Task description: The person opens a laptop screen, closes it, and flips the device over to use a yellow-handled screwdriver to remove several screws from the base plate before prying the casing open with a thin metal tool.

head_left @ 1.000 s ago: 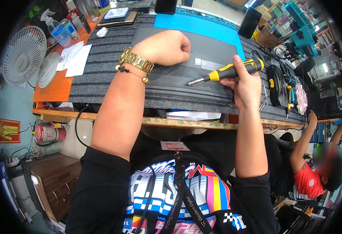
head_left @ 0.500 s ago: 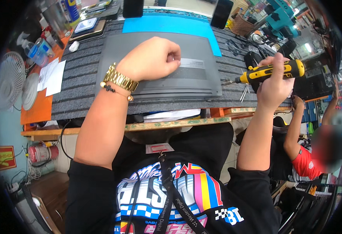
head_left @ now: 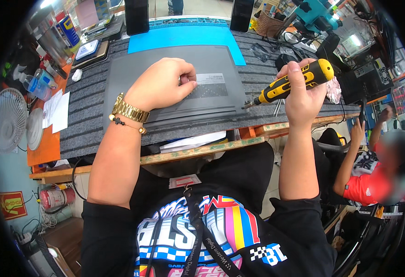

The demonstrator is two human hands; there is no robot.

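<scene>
A dark grey laptop (head_left: 119, 69) lies bottom side up on the striped grey mat, its vent grille and pale label showing. Over its middle is my left hand (head_left: 163, 85), fingers curled in and thumb against the index finger; whatever they may hold is hidden. My right hand (head_left: 302, 99) grips a yellow and black electric screwdriver (head_left: 276, 90), thumb along its upper side. The bit points left and down, its tip at the laptop's near right corner. Whether the tip touches the case I cannot tell.
Behind the laptop lies a blue mat (head_left: 184, 37). Tweezers (head_left: 277, 108) rest right of the laptop. Papers (head_left: 57, 111) and a white fan (head_left: 9, 120) are at the left. A teal microscope (head_left: 315, 14) stands at the back right. A co-worker in a red shirt (head_left: 366, 182) sits at the right.
The screwdriver has come left to the laptop's near right corner, its handle end tilting up. My left hand stays curled over the laptop. The whole view has shifted slightly.
</scene>
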